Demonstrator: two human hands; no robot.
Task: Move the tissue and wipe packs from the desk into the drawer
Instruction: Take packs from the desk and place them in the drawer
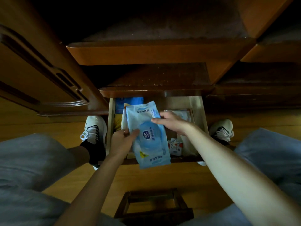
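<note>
Mid-frame, both hands hold a blue wipe pack over the open drawer — left hand grip pinching its side, right hand pinching its upper edge.

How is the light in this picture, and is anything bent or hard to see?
Head view: dim overall, with the desk recess above almost black; the wipe pack and right hand are the brightest parts; wide-angle lens bends the drawer sides and the edges; small print is unreadable.
</note>
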